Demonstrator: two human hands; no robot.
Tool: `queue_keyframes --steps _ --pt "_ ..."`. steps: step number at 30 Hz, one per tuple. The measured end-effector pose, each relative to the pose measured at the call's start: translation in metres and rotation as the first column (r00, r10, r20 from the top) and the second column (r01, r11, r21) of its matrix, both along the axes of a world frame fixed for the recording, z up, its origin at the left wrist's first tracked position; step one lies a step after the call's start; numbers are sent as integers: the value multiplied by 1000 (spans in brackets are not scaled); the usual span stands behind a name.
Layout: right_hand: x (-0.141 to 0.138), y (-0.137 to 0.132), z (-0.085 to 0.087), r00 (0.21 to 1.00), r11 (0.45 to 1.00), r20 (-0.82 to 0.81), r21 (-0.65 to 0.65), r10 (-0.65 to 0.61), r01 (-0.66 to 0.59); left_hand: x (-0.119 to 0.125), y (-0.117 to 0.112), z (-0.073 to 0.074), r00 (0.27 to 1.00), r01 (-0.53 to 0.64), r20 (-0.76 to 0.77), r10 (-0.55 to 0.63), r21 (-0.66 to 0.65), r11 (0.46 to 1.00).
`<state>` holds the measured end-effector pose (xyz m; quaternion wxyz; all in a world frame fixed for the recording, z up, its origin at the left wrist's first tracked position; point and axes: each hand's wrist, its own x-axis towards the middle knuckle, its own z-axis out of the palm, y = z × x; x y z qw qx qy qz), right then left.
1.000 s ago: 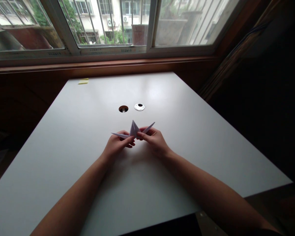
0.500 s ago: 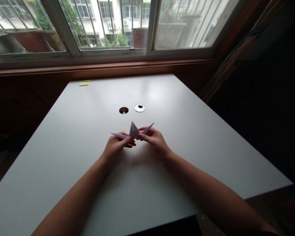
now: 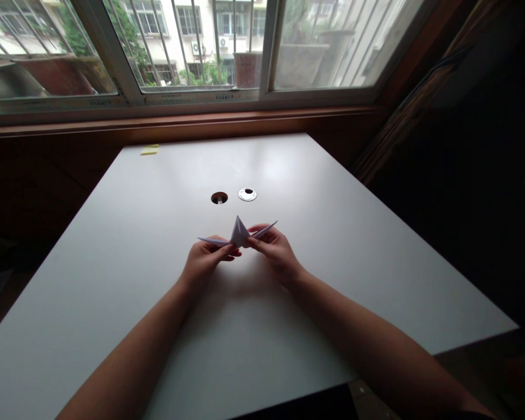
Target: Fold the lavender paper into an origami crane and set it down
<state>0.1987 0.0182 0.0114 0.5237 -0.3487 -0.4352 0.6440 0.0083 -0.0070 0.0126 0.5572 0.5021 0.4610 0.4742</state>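
A folded paper figure [image 3: 239, 232], pale and lilac-grey, is held between my two hands above the table. It has a pointed peak in the middle and a thin pointed flap out to each side. My left hand [image 3: 207, 256] pinches its left part between thumb and fingers. On the other side, my right hand [image 3: 275, 249] pinches the right part, with the right flap slanting up past the fingers. The hands nearly meet below the peak. Parts of the paper's lower edge are hidden by the thumbs.
Beyond the hands, the white table [image 3: 332, 245] has a round cable hole [image 3: 219, 198] with a silvery round cover [image 3: 247, 195] beside it. Yellow sticky notes [image 3: 149, 150] lie near the far left corner. A barred window [image 3: 192, 46] rises behind the table.
The paper figure and both hands have shifted very slightly to the right in the picture, the grip looking the same. The view itself has moved a little.
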Motion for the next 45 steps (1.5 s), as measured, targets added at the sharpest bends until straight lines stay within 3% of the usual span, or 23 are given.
queue_keyframes --steps 6,13,20,30,39,45 --pt "-2 1 -3 1000 998 0 66 8 -8 1 -2 2 998 -61 -30 63 62 996" --pt "1 3 -4 999 996 41 91 -1 -2 1 -3 5 994 -55 -83 66 126 990" --pt "6 7 -6 966 990 246 92 82 -108 -1 1 -1 993 -49 -101 63 142 989" --pt "8 7 -9 936 983 328 87 127 -164 -5 3 -4 991 45 -129 -30 118 992" --pt "6 8 -7 938 980 309 67 156 -186 -2 0 1 994 -2 -108 8 54 999" --pt "10 7 -6 955 983 262 75 141 -166 -3 4 -6 988 -157 -4 157 53 986"
